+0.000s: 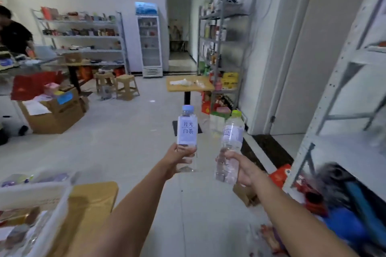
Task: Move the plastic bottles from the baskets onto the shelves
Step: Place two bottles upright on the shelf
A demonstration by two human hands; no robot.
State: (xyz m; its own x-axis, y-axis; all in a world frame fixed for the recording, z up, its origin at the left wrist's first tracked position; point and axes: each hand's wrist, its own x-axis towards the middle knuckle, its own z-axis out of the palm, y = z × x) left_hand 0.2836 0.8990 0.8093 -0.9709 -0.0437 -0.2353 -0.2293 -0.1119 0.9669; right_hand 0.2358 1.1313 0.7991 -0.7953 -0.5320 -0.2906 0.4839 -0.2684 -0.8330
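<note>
Nearest us, at the lower left, the white basket (pixel 35 189) sat on a wooden table (pixel 94 198), its contents too blurred to name. Both our arms were stretched out over the floor. Our left hand (pixel 177 158) gripped the blue-capped bottle (pixel 187 129) low on its body, fingers curled round it, the bottle upright. Our right hand (pixel 240 170) was wrapped around the lower half of the green-capped bottle (pixel 231 137), whose top leaned slightly to the right. The two bottles were near each other but apart, both in the air, out of the basket and not yet on any shelf. The white shelf unit (pixel 332 89) stood close on our right.

We judged the step in hand to be the carry to that unit. To do it well we would turn right, set down one bottle at a time, base flat and well back from the edge, and loosen each grip only once the bottle stood firm. Held so low, the bottles could tip at the top, so a slow placement seemed wise.
</note>
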